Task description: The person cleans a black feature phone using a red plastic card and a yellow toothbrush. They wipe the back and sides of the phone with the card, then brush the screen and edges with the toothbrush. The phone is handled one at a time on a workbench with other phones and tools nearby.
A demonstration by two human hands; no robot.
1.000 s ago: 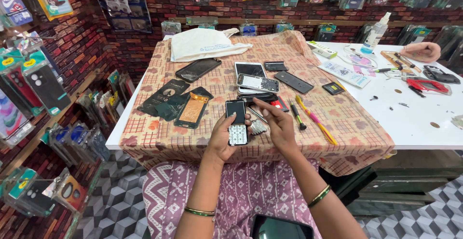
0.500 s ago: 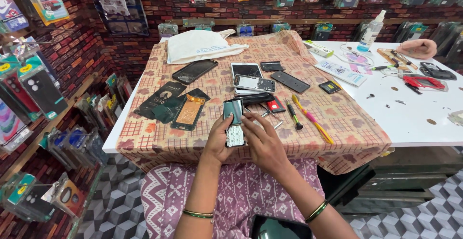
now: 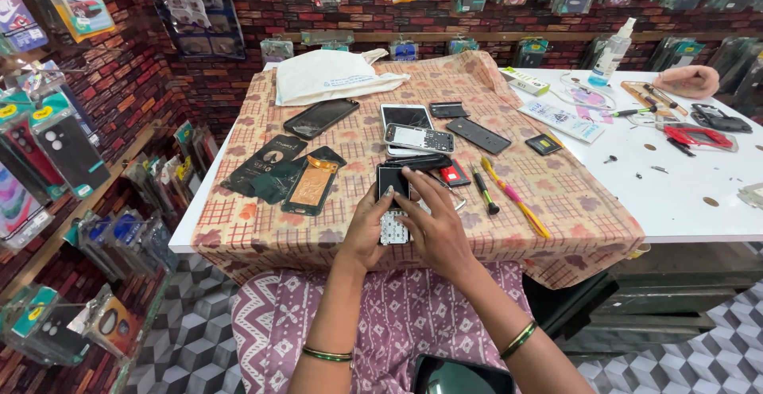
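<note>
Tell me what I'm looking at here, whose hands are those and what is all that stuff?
The camera sits on a person's head and looks down, so the hands are that person's own. The left hand and right hand hold a small keypad phone with a dark screen and white keys. It sits above a table covered by a patterned orange cloth. On the cloth lie a black flat phone, a copper-coloured phone back, a yellow-and-pink screwdriver and a white cloth bag.

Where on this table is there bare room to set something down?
Free: the white tabletop right of the patterned cloth, and the cloth's near-left corner below the dark phone covers. Crowded: around both hands and the far-right tools.
</note>
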